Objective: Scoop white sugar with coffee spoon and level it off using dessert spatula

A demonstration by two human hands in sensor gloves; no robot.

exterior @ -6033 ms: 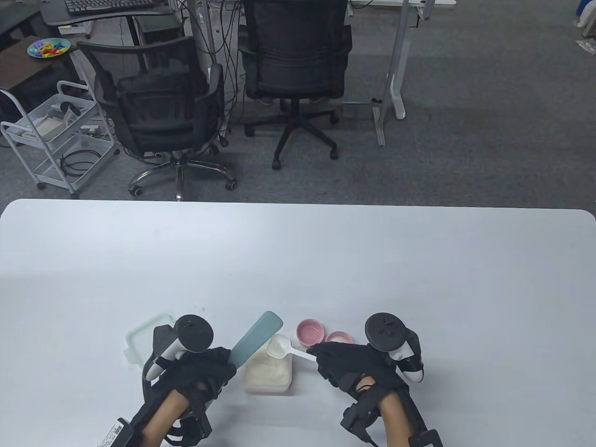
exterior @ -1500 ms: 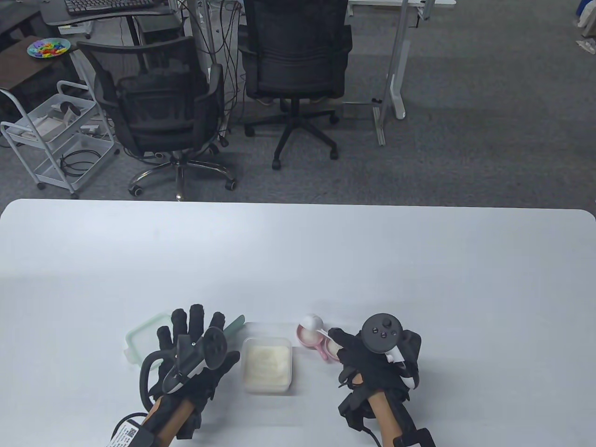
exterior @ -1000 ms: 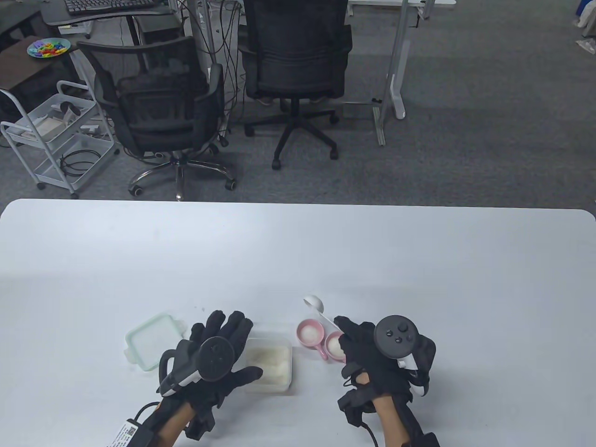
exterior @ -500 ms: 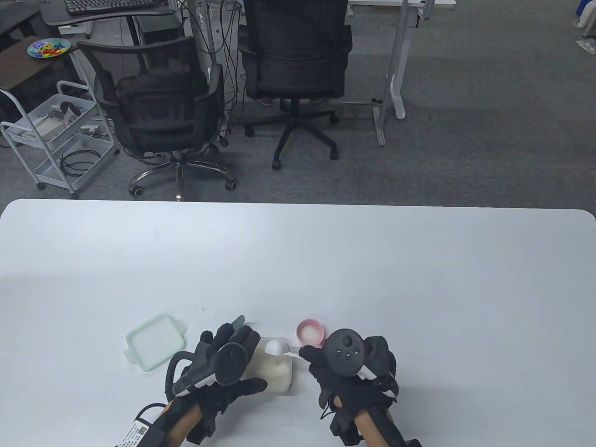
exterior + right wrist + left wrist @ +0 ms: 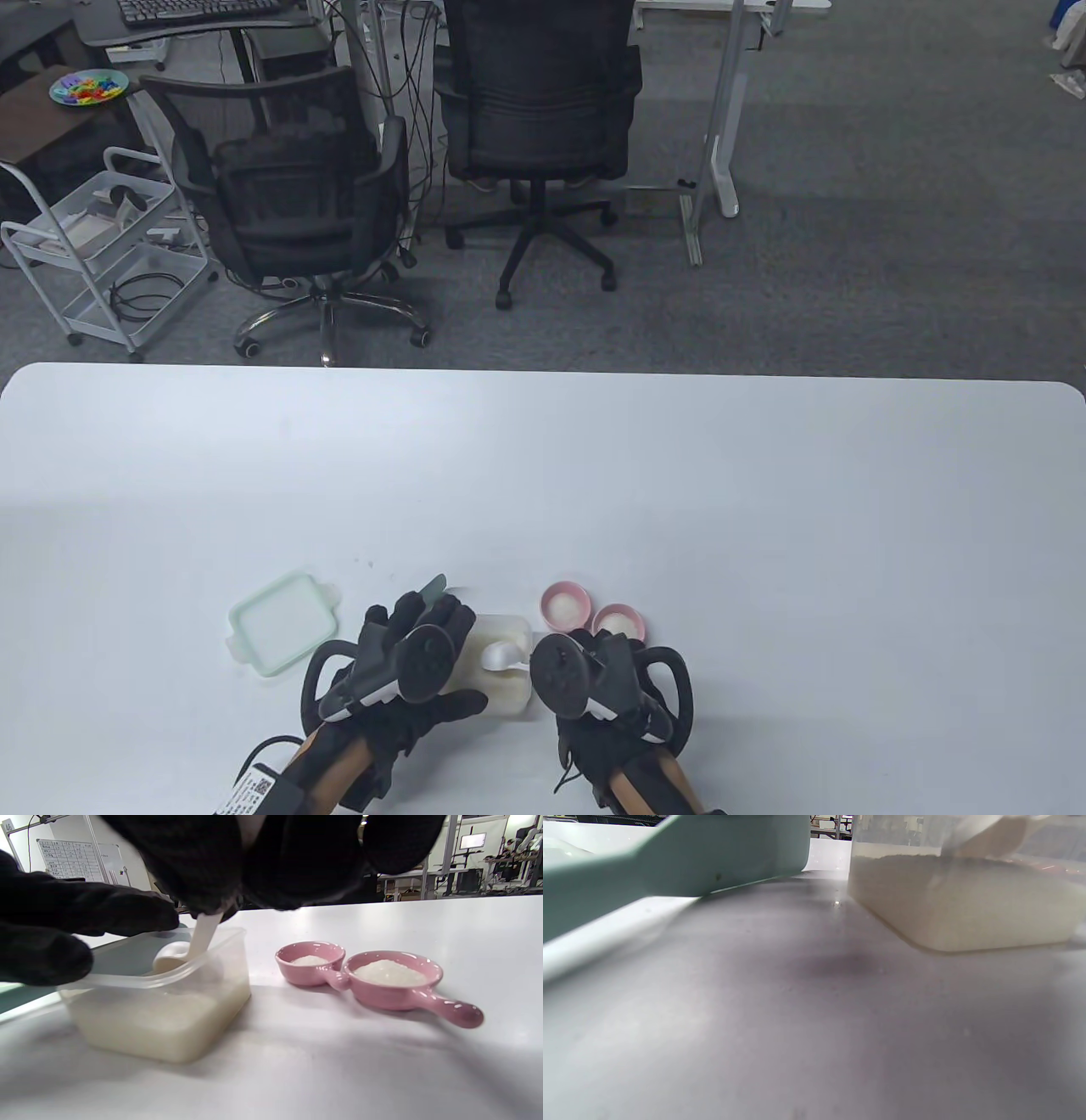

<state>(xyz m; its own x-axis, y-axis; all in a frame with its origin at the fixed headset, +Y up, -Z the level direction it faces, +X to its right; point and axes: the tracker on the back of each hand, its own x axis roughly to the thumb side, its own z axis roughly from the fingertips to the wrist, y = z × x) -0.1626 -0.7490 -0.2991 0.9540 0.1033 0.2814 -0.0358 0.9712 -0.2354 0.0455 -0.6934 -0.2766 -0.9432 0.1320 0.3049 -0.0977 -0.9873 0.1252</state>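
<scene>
The white counter (image 5: 543, 475) is big, with lots of bare room behind and to both sides; everything sits near the front edge. One clear tub (image 5: 169, 1001) holds the white sugar (image 5: 157, 1022). One green lid (image 5: 280, 622) lies to its left, apart from it. One green spatula (image 5: 670, 861) lies flat under the left hand (image 5: 407, 671), whose fingers are spread out on it. The right hand (image 5: 594, 679) pinches one white spoon (image 5: 186, 950), its scoop down inside the tub. Two little pink cups (image 5: 356, 978), both with sugar, stand touching each other, just right of the tub.
</scene>
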